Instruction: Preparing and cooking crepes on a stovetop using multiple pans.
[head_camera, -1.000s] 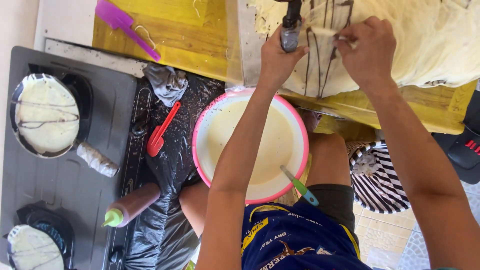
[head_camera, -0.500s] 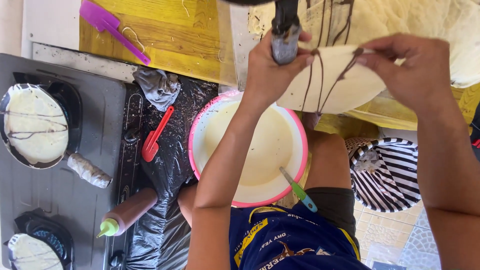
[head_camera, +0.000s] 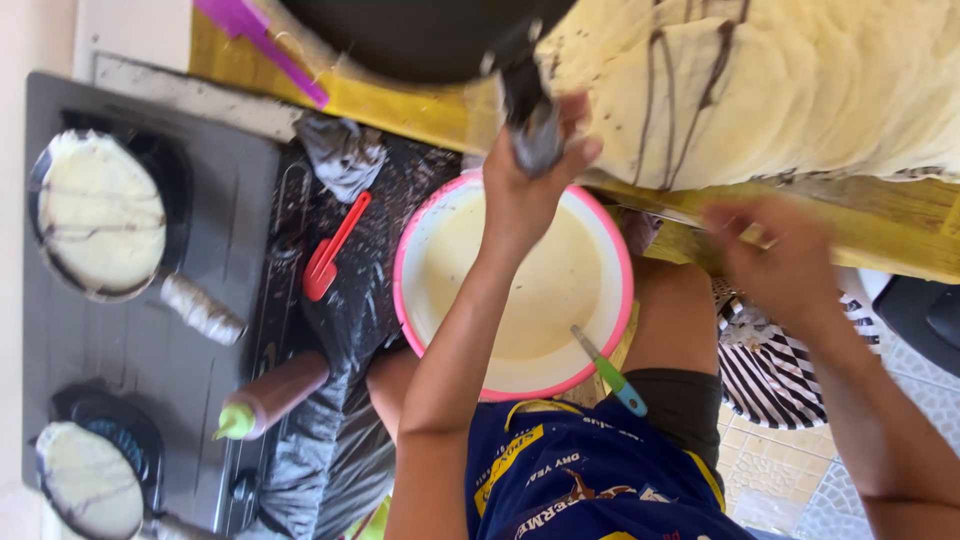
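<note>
A dark pan (head_camera: 420, 35) at 12 o'clock is held by its handle (head_camera: 535, 130) in the closed left hand (head_camera: 530, 185), just above a pink bowl (head_camera: 410, 300) filled with batter. The right hand (head_camera: 780, 260), at 3 o'clock, is blurred, so its grip cannot be told. Two pans (head_camera: 100, 225) with crepes are seen at 9 o'clock, and one bottle (head_camera: 270, 395) beside them.

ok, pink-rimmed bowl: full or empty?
Partly full. Pale batter covers the inside of the pink-rimmed bowl below the rim, and a green-handled utensil leans in it.
</note>
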